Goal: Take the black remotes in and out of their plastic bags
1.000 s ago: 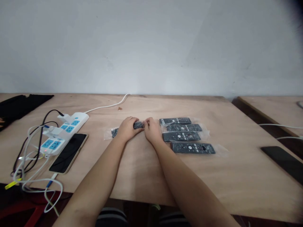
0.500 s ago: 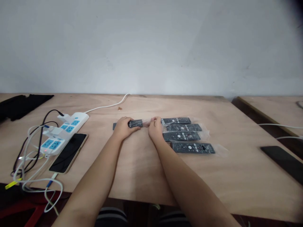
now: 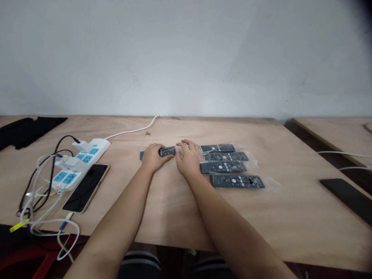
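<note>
A black remote control (image 3: 167,151) in clear plastic wrap lies on the wooden table, with my left hand (image 3: 153,156) closed around its middle. At the remote's right end my right hand (image 3: 187,157) bends its fingers over the plastic, thumb and fingertips apart. Right of that hand, several more wrapped remotes lie in a rough column: a far remote (image 3: 217,148), a second remote (image 3: 226,156), a third remote (image 3: 223,167) and the nearest remote (image 3: 237,181). Their loose plastic ends point right.
On the left stand a white power strip (image 3: 95,155) with tangled cables and a phone (image 3: 86,188) beside it. Black cloth (image 3: 40,130) lies at the far left. A dark flat object (image 3: 347,197) rests near the right edge, before a gap to another table (image 3: 337,135).
My right hand has moved slightly left, and its pinch on the plastic end has loosened, with the fingers now spread. My left hand keeps its hold on the remote.
</note>
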Motion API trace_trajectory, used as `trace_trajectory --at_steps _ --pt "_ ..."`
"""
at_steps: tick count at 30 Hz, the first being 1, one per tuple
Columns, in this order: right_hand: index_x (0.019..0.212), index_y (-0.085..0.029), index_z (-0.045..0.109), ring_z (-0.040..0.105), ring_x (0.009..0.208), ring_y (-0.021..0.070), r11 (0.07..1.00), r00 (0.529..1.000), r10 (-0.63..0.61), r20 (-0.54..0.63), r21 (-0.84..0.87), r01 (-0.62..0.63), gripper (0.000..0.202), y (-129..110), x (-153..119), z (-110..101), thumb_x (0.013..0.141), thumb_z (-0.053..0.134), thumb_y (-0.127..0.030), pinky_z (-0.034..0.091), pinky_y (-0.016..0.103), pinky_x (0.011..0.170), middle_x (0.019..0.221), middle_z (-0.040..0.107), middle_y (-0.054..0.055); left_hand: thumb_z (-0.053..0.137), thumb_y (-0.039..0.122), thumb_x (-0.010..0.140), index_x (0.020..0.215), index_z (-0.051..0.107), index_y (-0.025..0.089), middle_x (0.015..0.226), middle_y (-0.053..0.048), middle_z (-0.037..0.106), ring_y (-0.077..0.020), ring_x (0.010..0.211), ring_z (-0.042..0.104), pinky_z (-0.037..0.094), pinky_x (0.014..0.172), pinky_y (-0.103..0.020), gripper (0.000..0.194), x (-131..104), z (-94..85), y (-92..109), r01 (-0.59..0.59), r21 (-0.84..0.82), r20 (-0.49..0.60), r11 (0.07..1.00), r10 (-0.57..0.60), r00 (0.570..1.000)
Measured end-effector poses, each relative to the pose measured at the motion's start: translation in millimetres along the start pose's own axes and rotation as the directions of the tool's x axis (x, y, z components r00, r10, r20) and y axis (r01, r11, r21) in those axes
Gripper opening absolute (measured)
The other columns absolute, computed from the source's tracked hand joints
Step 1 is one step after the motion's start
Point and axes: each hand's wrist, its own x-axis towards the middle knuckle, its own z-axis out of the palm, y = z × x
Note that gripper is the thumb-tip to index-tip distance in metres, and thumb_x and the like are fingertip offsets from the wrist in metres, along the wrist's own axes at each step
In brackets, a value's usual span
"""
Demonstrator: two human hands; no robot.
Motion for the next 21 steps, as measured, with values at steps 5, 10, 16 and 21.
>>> trace_trajectory --at_steps 5,10,16,21 --pt "0.142 -0.021 0.061 0.041 0.147 0.0282 0.98 0.954 -0.144 0.261 -0.097 0.175 0.053 1 -4 7 0.091 0.052 -0.011 0.031 0.048 0.121 0.155 0.055 0.009 0.081 0.054 0.078 0.097 0.072 0.022 0.101 -0.008 0.073 -0.0281 0.102 0.065 0.05 0.096 -0.042 0.039 0 2.4 1 -0.062 -0.008 0.016 0.998 0.062 0.998" --pt "0.152 -0.019 0.052 0.043 0.147 0.0282 0.957 0.917 -0.134 0.376 -0.193 0.219 0.059 9 -7 15 0.093 0.049 -0.012 0.028 0.049 0.122 0.157 0.052 0.012 0.08 0.046 0.079 0.103 0.073 0.022 0.102 -0.009 0.072 -0.0282 0.103 0.066 0.051 0.097 -0.043 0.035 -2 3.6 4 -0.124 -0.013 0.064 0.992 0.125 0.99" --pt "0.145 -0.02 0.058 0.055 0.127 0.0292 0.938 0.916 -0.102 0.388 -0.269 0.219 0.05 -8 -11 -2 0.096 0.047 -0.017 0.038 0.042 0.11 0.137 0.064 0.014 0.074 0.04 0.084 0.116 0.069 0.02 0.112 -0.011 0.071 -0.0296 0.111 0.065 0.051 0.101 -0.044 0.038 -16 2.7 11 -0.208 -0.015 0.086 0.978 0.208 0.974" --pt "0.137 -0.015 0.061 0.055 0.121 0.0317 0.912 0.926 -0.041 0.375 -0.364 0.188 0.043 -16 -19 -6 0.098 0.045 -0.018 0.039 0.043 0.105 0.131 0.064 0.018 0.069 0.039 0.087 0.147 0.047 0.016 0.15 -0.019 0.054 -0.0348 0.146 0.046 0.037 0.121 -0.052 0.068 -41 1.0 20 -0.192 0.062 -0.008 0.979 0.193 0.981"
